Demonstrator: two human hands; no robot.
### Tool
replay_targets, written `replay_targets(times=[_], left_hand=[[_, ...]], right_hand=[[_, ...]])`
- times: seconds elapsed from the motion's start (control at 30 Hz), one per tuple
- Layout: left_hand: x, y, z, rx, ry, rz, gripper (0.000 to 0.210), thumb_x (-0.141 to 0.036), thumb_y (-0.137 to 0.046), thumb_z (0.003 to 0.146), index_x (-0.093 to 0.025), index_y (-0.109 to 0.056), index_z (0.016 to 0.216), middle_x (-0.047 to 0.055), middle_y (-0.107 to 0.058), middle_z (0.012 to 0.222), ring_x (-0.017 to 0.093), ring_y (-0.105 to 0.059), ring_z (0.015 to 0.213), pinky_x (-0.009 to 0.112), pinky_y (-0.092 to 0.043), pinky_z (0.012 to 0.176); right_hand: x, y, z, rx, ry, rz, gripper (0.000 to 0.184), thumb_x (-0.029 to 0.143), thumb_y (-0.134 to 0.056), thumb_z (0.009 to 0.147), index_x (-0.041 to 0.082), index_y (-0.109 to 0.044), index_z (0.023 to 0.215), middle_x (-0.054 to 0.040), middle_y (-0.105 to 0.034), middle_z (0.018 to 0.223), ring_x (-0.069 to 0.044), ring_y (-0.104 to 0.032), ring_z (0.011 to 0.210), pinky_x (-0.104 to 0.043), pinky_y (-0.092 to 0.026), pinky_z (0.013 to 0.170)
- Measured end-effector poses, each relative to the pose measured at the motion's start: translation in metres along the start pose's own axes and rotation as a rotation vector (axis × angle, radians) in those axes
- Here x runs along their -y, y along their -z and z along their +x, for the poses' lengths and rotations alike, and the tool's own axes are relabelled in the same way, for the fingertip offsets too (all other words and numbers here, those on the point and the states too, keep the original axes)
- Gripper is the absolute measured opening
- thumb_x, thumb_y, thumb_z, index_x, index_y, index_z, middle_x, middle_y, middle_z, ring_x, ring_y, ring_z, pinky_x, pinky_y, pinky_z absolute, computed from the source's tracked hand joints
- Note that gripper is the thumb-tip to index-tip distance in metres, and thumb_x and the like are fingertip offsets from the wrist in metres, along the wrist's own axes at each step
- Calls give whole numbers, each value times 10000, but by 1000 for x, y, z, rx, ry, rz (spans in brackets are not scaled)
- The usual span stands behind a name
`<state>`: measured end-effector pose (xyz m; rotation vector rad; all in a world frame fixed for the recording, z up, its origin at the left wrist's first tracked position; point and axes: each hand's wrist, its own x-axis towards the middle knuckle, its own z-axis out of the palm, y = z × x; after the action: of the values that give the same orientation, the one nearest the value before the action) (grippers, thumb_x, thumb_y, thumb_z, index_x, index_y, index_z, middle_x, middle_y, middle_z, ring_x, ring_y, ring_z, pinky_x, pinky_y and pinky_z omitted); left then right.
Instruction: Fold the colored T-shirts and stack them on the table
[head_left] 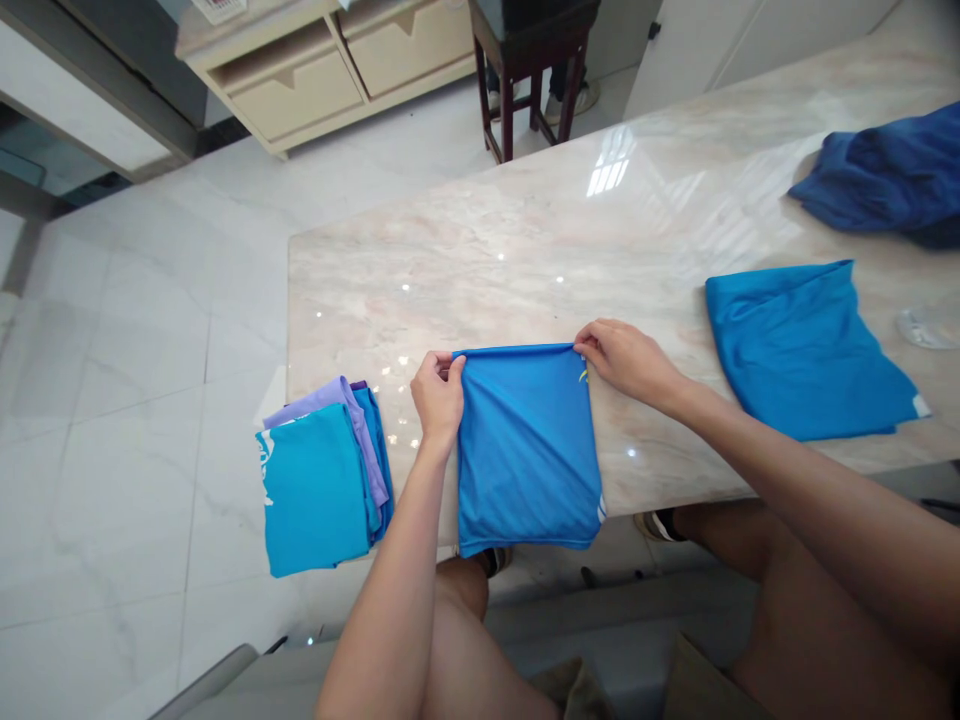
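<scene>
A blue shirt point(525, 450), folded to a near square, is stretched between my hands at the front edge of the table. My left hand point(439, 395) is closed on its far left corner. The far right corner is pinched in my right hand point(622, 355). Small white and yellow marks show on the shirt's right side, and its lower edge reaches past the table edge. Left of it lies a stack of folded clothes point(315, 490), turquoise on top with purple and darker blue beneath. To the right lies a loosely folded blue garment point(795, 350).
The glossy marble table point(450, 260) ends at the left beside a tiled floor. A crumpled dark blue cloth point(892, 175) and a clear object point(930, 325) are at the right. Beyond stand a dark stool point(532, 70), with another person's feet behind it, and a cream drawer cabinet point(300, 95).
</scene>
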<state>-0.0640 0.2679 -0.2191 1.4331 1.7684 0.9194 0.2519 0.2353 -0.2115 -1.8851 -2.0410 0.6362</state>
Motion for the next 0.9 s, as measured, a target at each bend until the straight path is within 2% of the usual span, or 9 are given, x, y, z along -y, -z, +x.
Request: replay_targets(times=[0.17, 0.23, 0.3, 0.4, 0.5, 0.57, 0.67, 0.8, 0.9], left_hand=[[-1, -1, 2, -86, 3, 278, 151, -363, -788, 1034, -246, -695, 1016, 20, -786, 978, 223, -756, 877, 333, -554, 862], [-3, 5, 0, -139, -97, 355, 137, -340, -756, 1051, -245, -678, 1112, 36, -772, 1055, 226, -747, 937, 340, -564, 888], [-8, 13, -7, -132, -260, 414, 143, -311, -685, 1093, -234, -672, 1212, 74, -768, 1140, 242, -746, 1035, 365, -582, 954], [-15, 19, -30, 71, -517, 496, 274, -293, -510, 1181, -201, -684, 1371, 148, -785, 1333, 273, -736, 1273, 434, -558, 1161], [-12, 14, -54, 342, -639, 591, 480, -312, -420, 1210, -164, -566, 1642, 183, -633, 1700, 284, -555, 1625, 498, -397, 1389], [-5, 8, -59, 450, -618, 666, 590, -350, -433, 1204, -168, -446, 1765, 164, -454, 1859, 298, -361, 1766, 545, -279, 1460], [2, 0, -49, 472, -506, 756, 678, -397, -442, 1193, -195, -345, 1833, 142, -288, 1936, 325, -215, 1819, 625, -192, 1477], [-10, 4, -42, 419, -430, 795, 698, -360, -461, 1175, -170, -327, 1833, 187, -292, 1928, 363, -234, 1812, 684, -187, 1463], [-26, 21, -61, 344, -443, 750, 655, -306, -539, 1145, -158, -410, 1770, 234, -406, 1863, 401, -365, 1749, 679, -291, 1433]], right_hand=[[9, -2, 3, -42, -150, -57, 212, 331, -567, 1112, 224, -751, 1104, -143, -836, 1083, -363, -767, 1051, -440, -557, 864], [12, -1, 4, -89, -190, -63, 238, 344, -563, 1113, 210, -732, 1213, -145, -833, 1071, -373, -761, 1030, -440, -548, 829], [20, 0, 1, -160, -157, -63, 304, 325, -539, 1111, 186, -701, 1328, -166, -822, 1132, -376, -751, 1042, -449, -550, 832], [41, -3, -18, -219, 57, -85, 375, 257, -454, 1121, 161, -699, 1389, -218, -788, 1284, -381, -731, 1156, -489, -562, 935], [63, -21, -48, -136, 230, -124, 487, 277, -421, 1154, 144, -661, 1557, -250, -687, 1584, -407, -637, 1450, -568, -514, 1155], [67, -38, -62, -81, 237, -139, 607, 369, -422, 1181, 158, -517, 1742, -226, -509, 1800, -418, -456, 1666, -634, -398, 1306], [52, -58, -59, -38, 228, -132, 729, 504, -402, 1198, 228, -325, 1869, -159, -322, 1917, -402, -242, 1790, -702, -218, 1404], [18, -51, -24, 6, 260, -124, 716, 502, -374, 1209, 269, -295, 1881, -125, -269, 1937, -386, -186, 1810, -744, -122, 1421], [14, -31, -16, -13, 248, -144, 711, 415, -365, 1206, 238, -266, 1888, -149, -262, 1936, -398, -170, 1811, -770, -68, 1420]])
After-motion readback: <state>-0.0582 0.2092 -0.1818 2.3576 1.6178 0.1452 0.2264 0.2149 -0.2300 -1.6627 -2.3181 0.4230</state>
